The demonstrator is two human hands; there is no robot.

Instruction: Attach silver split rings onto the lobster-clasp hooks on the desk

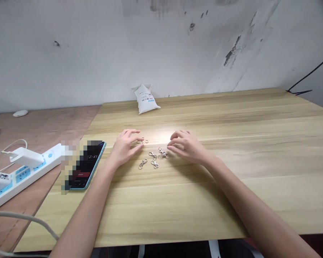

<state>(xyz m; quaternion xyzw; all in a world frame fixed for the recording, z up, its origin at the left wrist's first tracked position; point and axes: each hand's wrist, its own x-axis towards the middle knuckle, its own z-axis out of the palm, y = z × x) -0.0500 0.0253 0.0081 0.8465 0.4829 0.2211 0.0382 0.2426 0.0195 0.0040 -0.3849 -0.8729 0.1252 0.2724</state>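
Note:
My left hand [127, 145] hovers at the left of a scatter of small metal parts, fingers apart and curved, holding nothing. By its fingertips lie a few small split rings [146, 141], partly covered by the fingers. On the other side, my right hand [185, 146] has its fingers spread and bent, with nothing visible in them. Between the hands are several silver swivel clasps: one clasp [143, 164] nearest me on the left, another clasp [154, 164] beside it, one clasp [152, 155] above, and a small cluster of clasps [163, 154] near my right fingertips.
A white plastic packet [147, 99] with a label stands near the wall. To the left lies a phone [87, 166] with its screen lit. Further left, a white power strip [24, 175] with plugs and cables sits on a brown surface. The wooden tabletop [244, 143] extends right.

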